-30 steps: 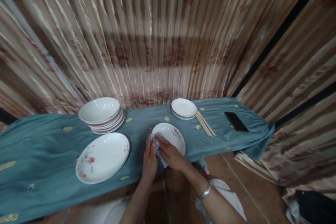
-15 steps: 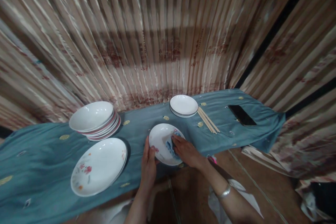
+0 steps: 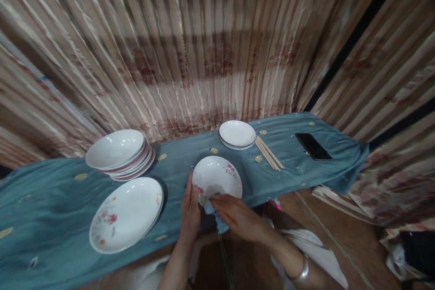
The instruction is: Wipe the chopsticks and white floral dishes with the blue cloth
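A white plate with red flowers (image 3: pixel 220 173) is at the table's front edge, between my hands. My left hand (image 3: pixel 190 206) grips its left rim, with the thumb on top and the fingers partly hidden at the side. Bunched under the fingers of my right hand (image 3: pixel 238 215) is a light blue cloth (image 3: pixel 220 223), pressed on the plate's near rim and hanging over it. A silver bracelet (image 3: pixel 302 268) circles my right wrist.
Left of my hands lies a large oval flowered plate (image 3: pixel 132 217), with a stack of bowls and plates (image 3: pixel 117 149) behind it. Small white plates (image 3: pixel 237 133), several wooden chopsticks (image 3: pixel 269 153) and a black phone (image 3: pixel 313 146) lie on the blue-green tablecloth (image 3: pixel 185 154). Curtains (image 3: pixel 204 54) hang behind.
My right hand has moved the cloth from the right part of the plate to its near rim, toward me and left. The left hand keeps its hold on the rim.
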`<state>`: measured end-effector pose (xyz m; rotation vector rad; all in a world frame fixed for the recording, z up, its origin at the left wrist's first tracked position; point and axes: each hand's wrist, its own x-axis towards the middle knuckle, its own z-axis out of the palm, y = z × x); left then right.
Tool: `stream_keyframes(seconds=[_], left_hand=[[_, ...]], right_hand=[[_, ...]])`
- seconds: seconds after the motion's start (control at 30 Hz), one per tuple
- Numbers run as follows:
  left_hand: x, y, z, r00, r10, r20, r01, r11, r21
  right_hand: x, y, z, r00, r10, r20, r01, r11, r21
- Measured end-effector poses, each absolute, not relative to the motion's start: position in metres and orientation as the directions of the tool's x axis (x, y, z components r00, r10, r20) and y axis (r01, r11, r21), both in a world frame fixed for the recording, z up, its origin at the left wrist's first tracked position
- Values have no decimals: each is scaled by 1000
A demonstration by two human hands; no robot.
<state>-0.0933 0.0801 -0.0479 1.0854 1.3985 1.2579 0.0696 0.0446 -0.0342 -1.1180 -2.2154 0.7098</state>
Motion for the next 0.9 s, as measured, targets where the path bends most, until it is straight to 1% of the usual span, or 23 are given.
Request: stream_keyframes(seconds=[0.07, 0.17, 0.33, 0.43, 0.53, 0.6, 0.67, 0.73, 0.9], left_hand=[[-94, 81, -49, -156, 987, -36, 57, 45, 997], [-95, 82, -51, -143, 990, -19, 52, 27, 998], [-96, 81, -49, -132, 991, -38, 37, 43, 998], [-95, 80, -45, -116, 992, -47, 40, 52, 998], [-93, 79, -43, -113, 993, -29, 52, 35, 998], [-93, 79, -44, -108, 994, -10, 48, 16, 999], [-93, 80, -46, -98, 995, -21, 19, 23, 1000], [-93, 80, -49, -92, 995, -43, -13, 42, 999], [-91, 79, -50, -105, 994, -42, -68, 35, 997]], right_hand=[[61, 50, -33, -515, 821, 246, 485, 516, -706], [50, 58, -32, -520, 809, 273, 430, 525, -735], [39, 72, -37, -528, 789, 314, 406, 559, -723], [37, 82, -40, -516, 789, 333, 432, 575, -695], [36, 93, -43, -494, 795, 351, 490, 588, -644], [35, 100, -46, -487, 791, 369, 533, 605, -592], [35, 106, -50, -466, 794, 391, 589, 608, -533], [36, 111, -54, -430, 802, 415, 652, 594, -471], [44, 119, -61, -342, 807, 481, 788, 525, -320]])
